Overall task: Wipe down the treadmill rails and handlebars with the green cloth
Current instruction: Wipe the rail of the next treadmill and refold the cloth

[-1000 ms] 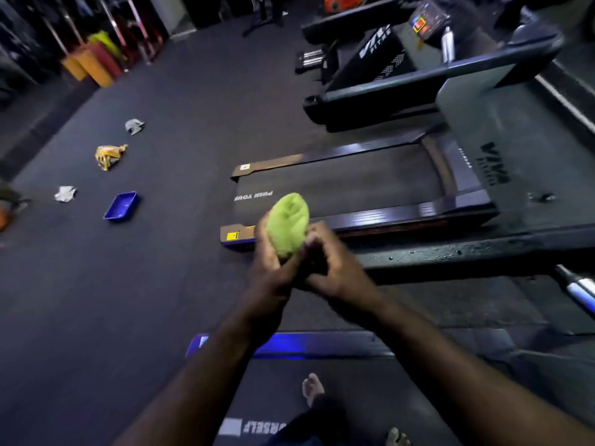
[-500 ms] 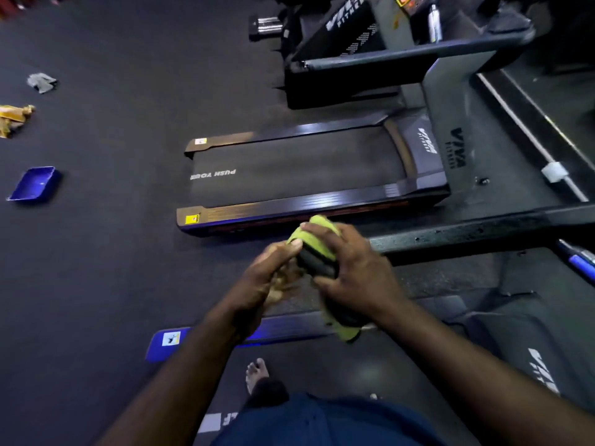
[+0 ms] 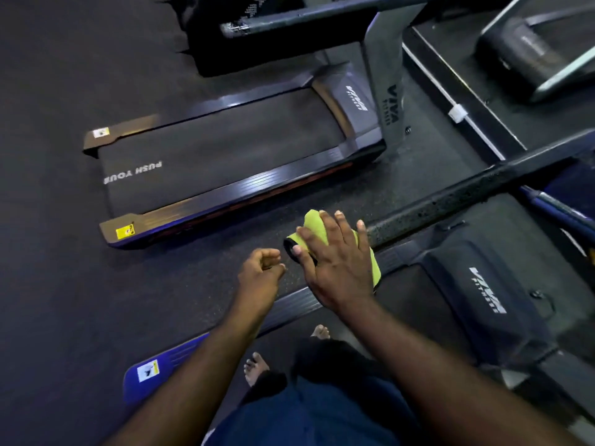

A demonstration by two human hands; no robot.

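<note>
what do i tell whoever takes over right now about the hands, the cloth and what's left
Right hand: flat, fingers straight, pressing the green cloth onto the near end of the handlebar.
Left hand: free beside it, fingers curled, nothing in its grip.
Done: cloth is placed on the bar; how much is wiped cannot be told.
Left: stroke along the handlebar, then the side rail below.

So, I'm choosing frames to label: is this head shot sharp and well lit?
Head view: dim, bluish light; green cloth and right hand fairly sharp; the neighbouring treadmill has a blur-smeared far rail and glare on its near rail.
</note>
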